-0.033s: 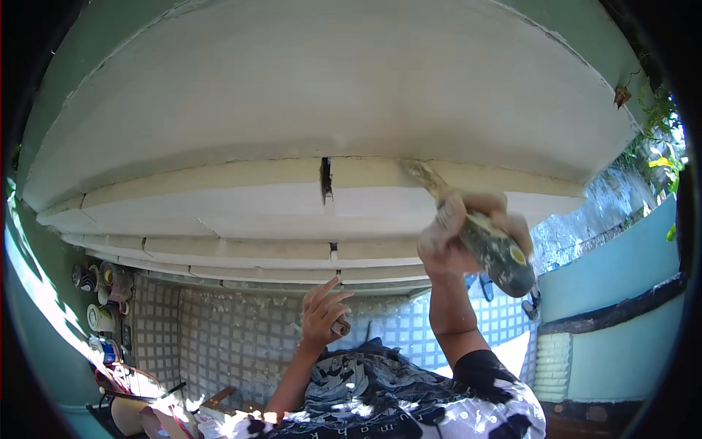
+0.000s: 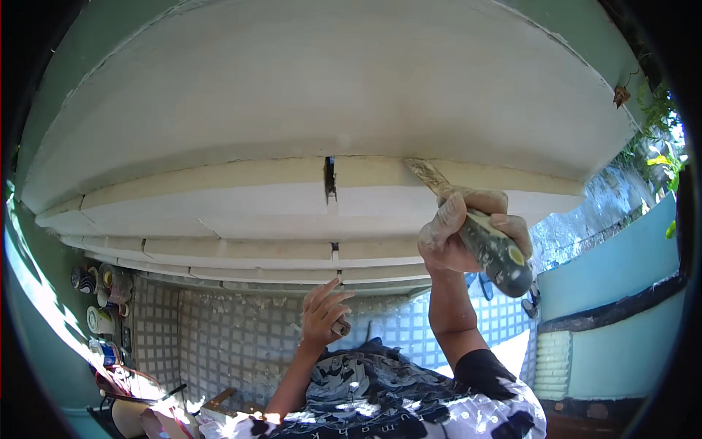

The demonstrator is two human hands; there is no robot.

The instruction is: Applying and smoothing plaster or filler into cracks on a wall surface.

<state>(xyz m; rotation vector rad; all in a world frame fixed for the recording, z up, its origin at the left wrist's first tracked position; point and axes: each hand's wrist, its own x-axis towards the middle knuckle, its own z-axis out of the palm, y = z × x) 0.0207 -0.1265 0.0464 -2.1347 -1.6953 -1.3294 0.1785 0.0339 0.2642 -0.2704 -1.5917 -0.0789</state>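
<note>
My right hand [image 2: 468,230] is closed round the dark, speckled handle of a putty knife [image 2: 497,256], which has a yellow spot near its rounded end. Its smeared blade [image 2: 426,174] slants up to the left, with the tip at the cream strip [image 2: 365,173] under the large white panel [image 2: 344,80]. Pale dust or putty coats the fingers. Lower down, in front of my chest, my left hand [image 2: 320,313] grips a thing with a wooden handle [image 2: 341,327]. The rest of that tool is hidden by the hand, so its kind cannot be made out.
A dark narrow gap [image 2: 330,179] breaks the cream strip left of the blade. Further white ledges [image 2: 256,250] run below it. Paint cans and tubs [image 2: 101,320] stand at the left, near a chair [image 2: 131,410]. Tiled floor [image 2: 241,329] lies beneath; a green-blue wall [image 2: 614,256] rises at right.
My right hand and the putty knife look sharper now, after being blurred. Both hands keep nearly the same place and grip.
</note>
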